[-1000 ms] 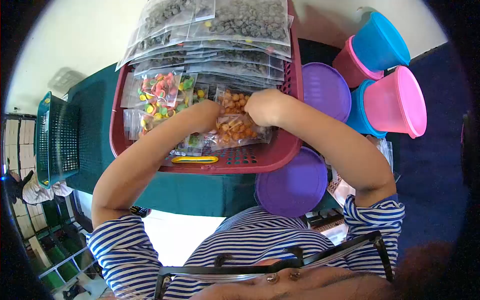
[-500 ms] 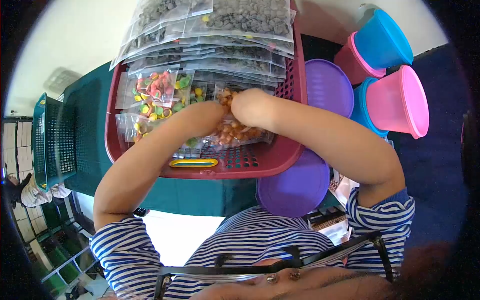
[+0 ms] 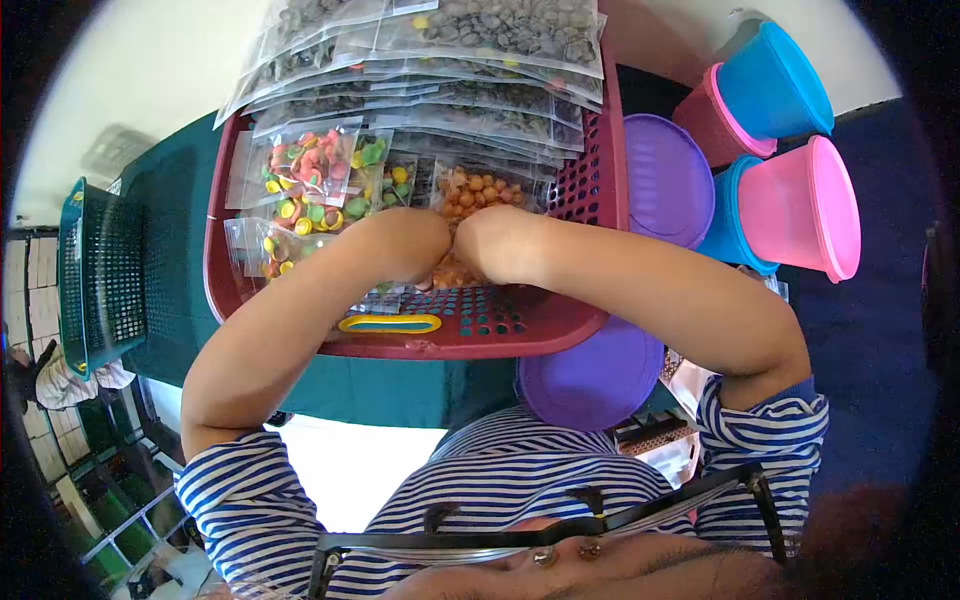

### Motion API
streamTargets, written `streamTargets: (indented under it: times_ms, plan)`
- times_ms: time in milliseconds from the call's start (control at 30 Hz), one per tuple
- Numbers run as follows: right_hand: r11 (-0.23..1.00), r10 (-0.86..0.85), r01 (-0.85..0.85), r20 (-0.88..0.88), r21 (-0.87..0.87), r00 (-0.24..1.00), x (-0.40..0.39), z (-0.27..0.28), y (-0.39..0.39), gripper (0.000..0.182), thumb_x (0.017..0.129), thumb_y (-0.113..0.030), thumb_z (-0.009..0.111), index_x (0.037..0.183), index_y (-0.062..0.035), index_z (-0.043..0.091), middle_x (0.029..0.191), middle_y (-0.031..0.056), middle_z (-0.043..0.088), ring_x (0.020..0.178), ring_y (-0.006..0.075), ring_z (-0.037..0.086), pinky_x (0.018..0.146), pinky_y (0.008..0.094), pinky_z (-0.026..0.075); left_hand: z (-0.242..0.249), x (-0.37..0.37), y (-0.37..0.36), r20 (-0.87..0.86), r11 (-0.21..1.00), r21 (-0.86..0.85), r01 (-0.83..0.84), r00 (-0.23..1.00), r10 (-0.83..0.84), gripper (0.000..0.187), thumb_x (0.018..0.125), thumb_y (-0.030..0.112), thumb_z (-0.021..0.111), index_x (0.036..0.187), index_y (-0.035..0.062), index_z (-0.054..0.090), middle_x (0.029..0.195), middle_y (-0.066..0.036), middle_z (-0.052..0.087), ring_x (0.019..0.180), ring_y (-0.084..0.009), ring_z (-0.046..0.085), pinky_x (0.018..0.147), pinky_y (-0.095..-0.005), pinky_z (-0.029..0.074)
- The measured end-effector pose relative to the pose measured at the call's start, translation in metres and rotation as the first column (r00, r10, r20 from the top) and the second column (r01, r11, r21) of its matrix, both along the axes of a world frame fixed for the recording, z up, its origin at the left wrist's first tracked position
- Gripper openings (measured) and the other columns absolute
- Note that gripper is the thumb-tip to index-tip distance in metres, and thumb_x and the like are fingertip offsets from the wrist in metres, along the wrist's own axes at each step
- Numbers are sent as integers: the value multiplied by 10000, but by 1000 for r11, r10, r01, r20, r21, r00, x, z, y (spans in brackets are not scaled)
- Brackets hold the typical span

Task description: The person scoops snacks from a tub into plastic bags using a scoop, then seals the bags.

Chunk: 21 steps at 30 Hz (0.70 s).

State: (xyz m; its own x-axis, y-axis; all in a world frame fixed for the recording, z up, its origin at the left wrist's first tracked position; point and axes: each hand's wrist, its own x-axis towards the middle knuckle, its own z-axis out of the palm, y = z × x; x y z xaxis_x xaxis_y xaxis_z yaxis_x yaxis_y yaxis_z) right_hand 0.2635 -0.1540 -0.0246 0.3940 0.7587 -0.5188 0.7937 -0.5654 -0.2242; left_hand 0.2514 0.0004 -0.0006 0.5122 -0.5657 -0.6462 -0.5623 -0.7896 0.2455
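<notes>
My left hand (image 3: pixel 410 243) and my right hand (image 3: pixel 495 242) are side by side over the front of a dark red basket (image 3: pixel 612 150). Both wrists bend downward and the fingers are almost wholly hidden, so their grip cannot be made out. Under and around them lie clear bags of round orange-brown pieces (image 3: pixel 478 190). Left of these are clear bags of red, green and yellow pieces (image 3: pixel 310 165). Behind them, large clear bags of dark pieces (image 3: pixel 500 35) are stacked in overlapping layers.
Purple lids (image 3: pixel 668 185) lie right of the basket, one behind the other. Farther right are blue (image 3: pixel 765 80) and pink (image 3: pixel 790 205) tubs. A green basket (image 3: pixel 110 280) stands at the left of the dark green cloth (image 3: pixel 400 390). Shelving is at the lower left.
Both hands have shifted slightly down, toward the basket's front edge. More of the orange-brown pieces shows behind them. The basket appears slightly larger in view.
</notes>
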Motion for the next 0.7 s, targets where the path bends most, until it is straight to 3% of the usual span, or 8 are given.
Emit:
streamTargets:
  times_ms: [33, 200, 300, 367, 500, 567, 667, 700]
  plan:
    - [999, -47, 47, -20, 19, 999, -1, -7, 0, 132, 747, -141, 648, 774, -72, 757, 809, 154, 725, 745, 350, 708, 646, 456, 571, -1, -1, 0, 38, 1000, 2, 13, 999, -13, 142, 768, 68, 680, 879, -1, 738, 952, -204, 717, 900, -365, 704, 761, -470, 564]
    - [999, 48, -48, 3, -14, 999, -4, -36, 0, 169, 734, -174, 654, 830, -102, 773, 914, 119, 745, 802, 325, 708, 670, 465, 566, -19, -2, -10, 75, 995, 84, 44, 996, -50, 124, 774, 94, 670, 843, 22, 744, 906, -191, 722, 860, -362, 712, 735, -461, 568]
    - [993, 50, -51, -18, -109, 999, 1, -45, 8, 172, 728, -185, 679, 852, -130, 784, 939, 101, 749, 829, 312, 711, 686, 467, 566, -27, -4, -5, 139, 998, 39, 42, 989, -47, 125, 775, 105, 656, 823, 33, 746, 873, -185, 723, 828, -359, 716, 713, -458, 571]
    - [928, 202, -210, -57, -309, 978, 6, -45, 15, 153, 782, -180, 659, 851, -117, 779, 929, 147, 737, 847, 340, 704, 716, 461, 559, -32, -5, -4, 202, 999, -18, 36, 979, -31, 130, 776, 107, 645, 815, 36, 746, 861, -184, 723, 816, -356, 718, 703, -458, 572]
    - [934, 195, -211, -83, -290, 977, 12, -52, 12, 187, 779, -185, 667, 908, -114, 782, 952, 149, 739, 874, 337, 705, 737, 466, 556, -51, -5, 0, 274, 999, -8, 52, 961, -48, 138, 782, 116, 630, 799, 38, 742, 858, -184, 721, 804, -349, 720, 696, -461, 573]
    - [975, -58, 62, 25, -213, 998, 14, -49, 7, 213, 765, -160, 680, 946, -110, 781, 993, 147, 739, 911, 327, 705, 768, 453, 555, -56, 0, 3, 319, 998, -37, 52, 947, -38, 135, 780, 118, 633, 796, 39, 741, 864, -185, 720, 797, -347, 721, 693, -462, 574]
    - [967, 27, -21, 22, -256, 999, 28, -34, 9, 234, 753, -109, 670, 960, -96, 778, 1024, 153, 734, 931, 326, 702, 783, 454, 553, -42, 7, 3, 330, 999, -46, 29, 944, -13, 121, 774, 106, 644, 792, 33, 739, 905, -203, 712, 836, -372, 710, 699, -468, 570]
    - [958, 73, -64, 22, -279, 997, 30, -26, 7, 247, 746, -84, 666, 966, -88, 777, 1040, 156, 732, 942, 325, 700, 790, 455, 551, -34, 11, 2, 219, 997, -43, 63, 974, -52, 134, 773, 97, 654, 859, 25, 727, 924, -212, 706, 869, -391, 698, 719, -464, 568]
